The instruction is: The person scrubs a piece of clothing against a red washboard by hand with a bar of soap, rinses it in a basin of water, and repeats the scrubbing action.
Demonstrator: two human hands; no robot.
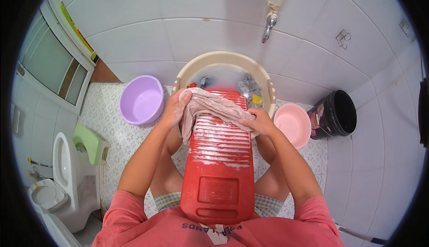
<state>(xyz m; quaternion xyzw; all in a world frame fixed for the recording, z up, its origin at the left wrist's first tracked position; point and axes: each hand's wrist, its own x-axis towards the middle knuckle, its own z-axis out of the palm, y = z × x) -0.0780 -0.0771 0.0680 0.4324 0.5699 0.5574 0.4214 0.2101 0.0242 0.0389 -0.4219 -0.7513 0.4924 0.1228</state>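
Observation:
A wet pinkish-beige cloth (210, 105), perhaps a towel, is stretched across the upper part of a red washboard (219, 157). At its left end my left hand (179, 106) grips a bunched fold, and a loose part hangs down beside the board. My right hand (258, 121) is closed on the cloth's right end. White suds coat the board's ridges. The board's near end leans against my body, and its far end reaches into a large beige tub (196, 62) of cloudy water. Grey laundry (251, 87) and a small yellow item (257, 99) show in the tub.
A purple basin (142, 99) stands left of the tub. To the right are a pink basin (292, 124) and a black bucket (340, 113). A green stool (91, 144) and a toilet (67, 171) are at left. The wall holds a tap (269, 23).

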